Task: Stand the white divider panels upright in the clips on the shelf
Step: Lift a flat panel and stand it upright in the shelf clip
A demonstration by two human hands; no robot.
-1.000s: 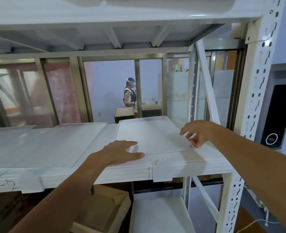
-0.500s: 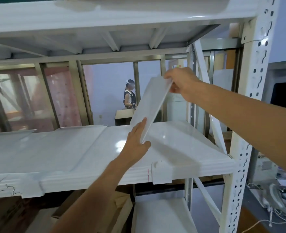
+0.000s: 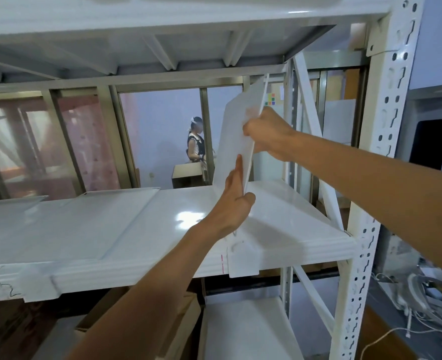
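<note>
- My right hand (image 3: 268,133) pinches the divider panel (image 3: 236,141) high; my left hand (image 3: 234,203) grips its near edge low.
- Panel tilts nearly upright, directly above the front clip (image 3: 243,261), left hand nearer it.

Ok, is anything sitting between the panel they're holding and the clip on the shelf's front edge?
Nothing visible. The divider panel, held in the left hand and right hand, is tilted above the shelf. The surface down to the front clip is bare; only the left hand covers the panel's lower corner.
</note>
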